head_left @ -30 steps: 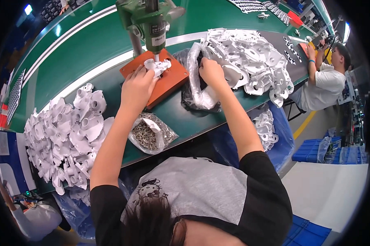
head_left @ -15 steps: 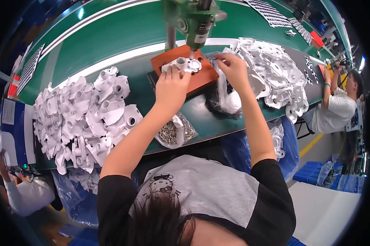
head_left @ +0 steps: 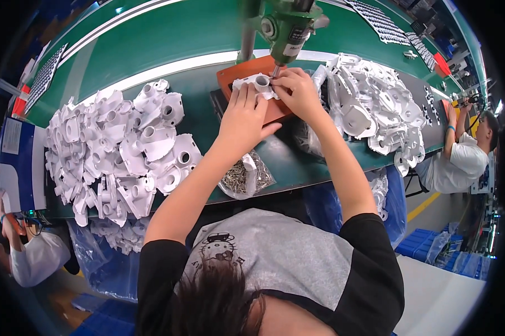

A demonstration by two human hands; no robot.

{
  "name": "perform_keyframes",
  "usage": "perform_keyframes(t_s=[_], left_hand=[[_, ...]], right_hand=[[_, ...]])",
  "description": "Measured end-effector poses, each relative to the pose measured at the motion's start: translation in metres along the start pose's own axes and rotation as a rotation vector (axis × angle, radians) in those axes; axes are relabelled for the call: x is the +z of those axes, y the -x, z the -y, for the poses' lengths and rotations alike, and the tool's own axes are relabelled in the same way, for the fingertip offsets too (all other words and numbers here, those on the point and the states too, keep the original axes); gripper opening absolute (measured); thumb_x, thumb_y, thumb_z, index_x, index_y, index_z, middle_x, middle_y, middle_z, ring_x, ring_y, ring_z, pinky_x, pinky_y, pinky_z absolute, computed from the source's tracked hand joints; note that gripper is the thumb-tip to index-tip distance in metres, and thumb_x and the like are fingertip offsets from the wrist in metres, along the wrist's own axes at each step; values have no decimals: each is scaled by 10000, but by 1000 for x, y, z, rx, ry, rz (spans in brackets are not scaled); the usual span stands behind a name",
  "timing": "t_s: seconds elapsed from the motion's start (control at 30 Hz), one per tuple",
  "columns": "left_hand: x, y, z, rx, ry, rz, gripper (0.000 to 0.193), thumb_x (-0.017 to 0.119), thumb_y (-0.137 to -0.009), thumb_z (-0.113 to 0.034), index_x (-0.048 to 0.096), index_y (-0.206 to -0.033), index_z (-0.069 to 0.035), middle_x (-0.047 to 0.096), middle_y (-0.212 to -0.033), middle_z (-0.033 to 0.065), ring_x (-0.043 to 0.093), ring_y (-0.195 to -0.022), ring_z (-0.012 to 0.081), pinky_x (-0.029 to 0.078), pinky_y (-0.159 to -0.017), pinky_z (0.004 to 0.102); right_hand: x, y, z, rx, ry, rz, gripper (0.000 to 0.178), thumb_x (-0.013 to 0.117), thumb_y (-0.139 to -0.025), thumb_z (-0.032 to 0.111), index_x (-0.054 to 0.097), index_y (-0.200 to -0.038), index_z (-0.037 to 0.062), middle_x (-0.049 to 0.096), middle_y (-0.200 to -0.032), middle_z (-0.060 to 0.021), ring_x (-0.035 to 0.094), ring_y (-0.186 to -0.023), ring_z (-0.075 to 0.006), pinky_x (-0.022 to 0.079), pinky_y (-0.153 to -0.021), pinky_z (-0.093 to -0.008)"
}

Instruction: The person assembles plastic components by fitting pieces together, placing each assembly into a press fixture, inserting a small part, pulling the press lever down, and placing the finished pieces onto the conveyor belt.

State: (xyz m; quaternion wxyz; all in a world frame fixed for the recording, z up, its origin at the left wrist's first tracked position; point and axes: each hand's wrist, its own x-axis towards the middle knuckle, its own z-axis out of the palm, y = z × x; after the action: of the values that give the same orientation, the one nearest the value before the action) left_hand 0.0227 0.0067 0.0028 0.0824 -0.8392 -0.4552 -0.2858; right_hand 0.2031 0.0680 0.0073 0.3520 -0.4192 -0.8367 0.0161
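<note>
A white plastic part (head_left: 260, 82) with a round tube lies on an orange fixture block (head_left: 228, 74), beneath the bit of a green drill-press-like machine (head_left: 289, 33). My left hand (head_left: 243, 119) rests its stretched fingers on the part's near left edge, thumb spread away over the block. At the part's right end, right by the bit (head_left: 276, 71), my right hand (head_left: 298, 94) has its thumb and fingertips pinched together. Whatever sits between those fingertips is too small or hidden to make out.
Left is a heap of white tubed parts (head_left: 104, 134); right, a heap of flatter white parts (head_left: 375, 101). A clear bag of small metal screws or pins (head_left: 241, 178) lies near the front edge. Another plastic bag (head_left: 308, 137) sits under my right forearm. A co-worker (head_left: 457, 151) is at far right.
My right hand has moved left from above the plastic bag to the part by the bit. My left thumb has spread away from the part. The whole view has shifted slightly.
</note>
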Motion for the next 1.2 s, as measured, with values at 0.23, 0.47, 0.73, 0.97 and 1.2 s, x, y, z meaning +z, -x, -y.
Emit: perform_keyframes(t_s=[0.23,0.47,0.73,0.97,1.2], left_hand=[[-12,-4,11,19,93,142,658,779,-627,-336,507,-1127,-6,482,-1251,212,455,-1191,346,361,-1017,421],[-21,-10,24,38,108,232,565,750,-645,-371,565,-1070,-48,543,-1169,170,544,-1041,328,448,-900,410],[-27,-20,26,62,112,281,506,684,-703,-475,644,-941,-31,616,-1003,136,615,-901,277,508,-776,372],[-27,-16,25,8,133,304,430,681,-729,-391,613,-994,-59,590,-1033,128,589,-887,314,483,-782,405],[-20,-14,27,31,127,279,472,674,-727,-418,606,-1006,-43,581,-1065,139,587,-923,317,483,-804,405]], right_hand=[[-16,13,14,29,104,143,283,571,-827,157,630,-1080,44,547,-1171,-147,492,-1091,-302,352,-967,-399],[-59,19,56,235,-437,188,164,590,-795,42,637,-951,21,623,-897,-48,567,-847,-147,427,-726,-268],[37,69,149,-313,23,460,122,571,-681,138,567,-775,61,535,-744,-49,581,-746,-225,488,-658,-343],[43,69,141,-280,-23,439,117,582,-679,134,547,-764,61,523,-735,-55,581,-718,-229,494,-631,-359],[-12,29,120,119,-524,558,108,606,-743,91,632,-804,6,628,-810,-136,609,-743,-332,487,-680,-408]])
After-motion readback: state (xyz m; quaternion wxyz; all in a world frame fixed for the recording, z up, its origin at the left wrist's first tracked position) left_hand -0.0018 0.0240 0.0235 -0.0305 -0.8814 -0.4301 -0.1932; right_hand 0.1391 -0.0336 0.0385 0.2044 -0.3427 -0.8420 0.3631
